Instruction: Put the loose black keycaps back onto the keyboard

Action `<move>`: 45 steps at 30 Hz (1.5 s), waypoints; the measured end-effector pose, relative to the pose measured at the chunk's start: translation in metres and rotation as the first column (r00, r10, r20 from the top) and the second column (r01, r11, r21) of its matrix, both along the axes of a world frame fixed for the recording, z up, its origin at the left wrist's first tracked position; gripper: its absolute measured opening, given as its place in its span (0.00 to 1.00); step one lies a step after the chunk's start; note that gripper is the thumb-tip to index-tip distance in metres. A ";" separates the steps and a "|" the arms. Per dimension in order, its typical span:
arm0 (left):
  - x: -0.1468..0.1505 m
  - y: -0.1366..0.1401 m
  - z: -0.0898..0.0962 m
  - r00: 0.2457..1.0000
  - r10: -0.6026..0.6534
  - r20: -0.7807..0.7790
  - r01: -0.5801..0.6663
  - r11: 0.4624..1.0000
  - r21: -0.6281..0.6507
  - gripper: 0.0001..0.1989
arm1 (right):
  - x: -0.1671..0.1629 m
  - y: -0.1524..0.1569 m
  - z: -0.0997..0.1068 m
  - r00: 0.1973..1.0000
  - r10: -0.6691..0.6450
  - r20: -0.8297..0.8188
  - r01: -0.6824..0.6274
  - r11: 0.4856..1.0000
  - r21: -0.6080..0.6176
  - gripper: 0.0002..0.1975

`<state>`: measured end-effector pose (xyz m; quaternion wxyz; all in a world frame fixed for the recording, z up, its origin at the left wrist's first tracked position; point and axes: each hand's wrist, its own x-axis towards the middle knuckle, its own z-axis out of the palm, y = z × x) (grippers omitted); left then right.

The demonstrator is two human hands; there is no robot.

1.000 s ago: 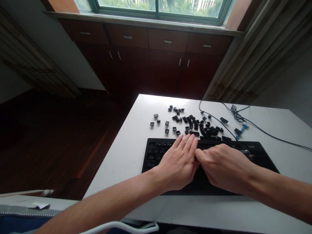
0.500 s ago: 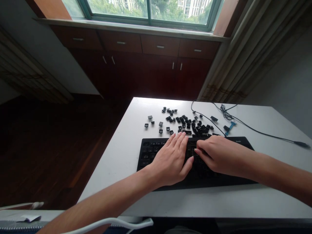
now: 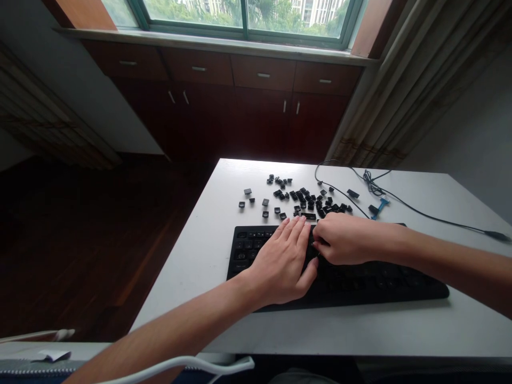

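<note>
A black keyboard lies on the white table, several of its keys in place at the left end. My left hand rests flat across it, fingers stretched toward the back edge and thumb apart. Just right of that thumb, my right hand is closed over the keyboard, fingertips pinched together; what they hold, if anything, is hidden. Behind the keyboard lie many loose black keycaps, some scattered singly, others heaped near my right hand.
A blue tool lies at the right by a dark keycap. The keyboard's black cable runs over the right side of the white table. A white curved bar crosses the near edge. Cabinets stand beyond.
My right hand has shifted a little left and up over the keyboard, and its wrist has lifted, showing more of the keyboard's right end. My left hand stays on the keyboard.
</note>
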<state>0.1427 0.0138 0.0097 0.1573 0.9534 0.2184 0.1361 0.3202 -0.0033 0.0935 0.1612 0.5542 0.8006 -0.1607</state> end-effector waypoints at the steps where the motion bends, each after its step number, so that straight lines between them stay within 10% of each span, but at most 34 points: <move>1: 0.000 0.000 0.000 1.000 -0.003 0.000 0.003 1.000 -0.003 0.35 | -0.001 0.002 0.000 1.000 0.009 0.005 -0.009 1.000 -0.007 0.13; 12: 0.001 0.001 0.000 1.000 -0.001 -0.017 0.001 1.000 -0.015 0.33 | -0.004 0.001 0.007 0.964 0.266 0.018 -0.266 0.961 0.079 0.05; 25: -0.001 0.005 -0.004 0.996 -0.082 -0.042 0.083 0.996 0.025 0.31 | -0.025 -0.011 0.022 0.965 0.254 0.070 -0.259 0.963 0.074 0.05; 33: 0.001 0.007 -0.001 0.999 -0.026 0.027 0.027 0.999 -0.032 0.33 | -0.008 -0.017 0.049 0.982 0.126 0.144 -0.145 0.981 0.131 0.15; 45: -0.047 0.016 0.027 0.997 -0.019 0.069 0.022 0.999 -0.044 0.22 | 0.117 -0.032 -0.021 0.938 -0.330 -0.105 0.345 0.868 0.358 0.23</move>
